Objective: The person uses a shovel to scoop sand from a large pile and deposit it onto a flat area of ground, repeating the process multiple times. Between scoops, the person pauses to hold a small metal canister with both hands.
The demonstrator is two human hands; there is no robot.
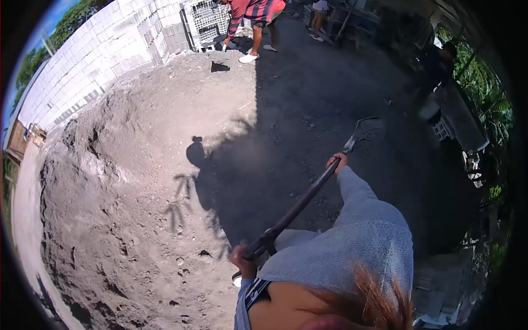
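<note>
A shovel with a long dark shaft [300, 206] runs from lower left to upper right, and both my hands hold it. My left hand [242, 260] is closed around the grip end near my body. My right hand [336, 161], at the end of a grey sleeve, clasps the shaft just below the metal neck. The shovel's blade [363, 125] lies in shadow on the dark ground beyond my right hand, and only its thin edge is plain to see.
A big pile of grey sand [126, 181] fills the left half. Behind it stands a wall of concrete blocks [104, 49]. A person in a red striped shirt [254, 16] bends by stacked blocks [206, 22] at the top. Another person [437, 63] stands at the right.
</note>
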